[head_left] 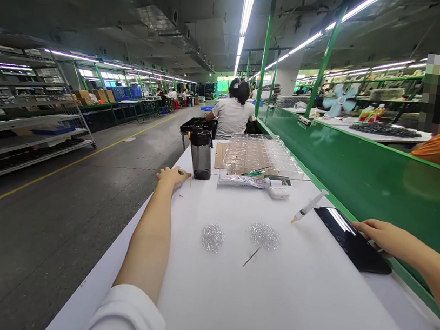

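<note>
My left hand [172,176] is at the left edge of the white table, just beside a dark translucent water bottle [202,154]. Its fingers are curled; what they hold, if anything, is hidden. On the right, my right hand [384,235] has its fingers on the far edge of a black glossy smartphone [350,241], which lies by the green ledge. Between my arms are two piles of small clear, shiny pieces, a left pile [212,238] and a right pile [264,236]. Thin metal tweezers or a needle [251,257] touch the right pile. A syringe [309,206] with an orange tip lies near the phone.
Clear plastic trays [260,154] stand at the table's far end, with a flat plastic packet [242,181] and a small white case [279,191] before them. A green partition [365,180] runs along the right. A person [233,113] sits ahead; another in orange is beyond the partition.
</note>
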Demonstrator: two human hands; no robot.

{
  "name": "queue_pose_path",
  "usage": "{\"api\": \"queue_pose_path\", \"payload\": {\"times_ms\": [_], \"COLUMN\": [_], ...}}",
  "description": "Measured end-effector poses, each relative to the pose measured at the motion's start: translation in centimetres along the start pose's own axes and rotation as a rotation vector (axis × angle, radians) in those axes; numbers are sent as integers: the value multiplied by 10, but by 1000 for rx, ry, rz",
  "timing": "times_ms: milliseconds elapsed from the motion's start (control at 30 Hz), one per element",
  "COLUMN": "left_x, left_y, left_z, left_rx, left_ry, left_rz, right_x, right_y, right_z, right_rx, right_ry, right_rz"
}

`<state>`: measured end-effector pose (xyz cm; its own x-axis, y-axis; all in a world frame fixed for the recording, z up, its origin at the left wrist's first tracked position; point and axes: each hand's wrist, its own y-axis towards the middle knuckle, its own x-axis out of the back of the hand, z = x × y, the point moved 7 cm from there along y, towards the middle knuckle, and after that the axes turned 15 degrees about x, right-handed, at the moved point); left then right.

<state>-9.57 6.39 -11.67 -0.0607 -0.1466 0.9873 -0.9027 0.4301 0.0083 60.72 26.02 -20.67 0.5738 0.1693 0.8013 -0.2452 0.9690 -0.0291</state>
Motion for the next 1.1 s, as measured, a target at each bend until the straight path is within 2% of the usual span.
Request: {"api": "queue_pose_path", "payload": {"times_ms": [133, 233, 333, 433, 533, 800, 1100], "left_x": [4, 15, 27, 33, 37, 41, 4], "left_y": [-1, -8, -17, -24, -28, -30, -14], "left_z": [1, 5, 6, 5, 4, 1, 8], "left_rx": [84, 104, 72, 46, 43, 23, 50], "left_ry": [-56, -187, -292, -316, -321, -263, -53], "left_rz": [-19, -158, -309, -379, -400, -325, 13], "right_x": [3, 3, 3, 4, 4, 7, 6], "right_y": [-4, -11, -21, -32, -40, -47, -47], "right_z": [3, 7, 16, 27, 36, 51, 49], "right_rx": [-2, 6, 75, 130, 137, 141, 136], "right_ry": [15, 29, 60, 73, 77, 76, 79], "right_rz": [-3, -7, -58, -102, -102, -94, -92]}}
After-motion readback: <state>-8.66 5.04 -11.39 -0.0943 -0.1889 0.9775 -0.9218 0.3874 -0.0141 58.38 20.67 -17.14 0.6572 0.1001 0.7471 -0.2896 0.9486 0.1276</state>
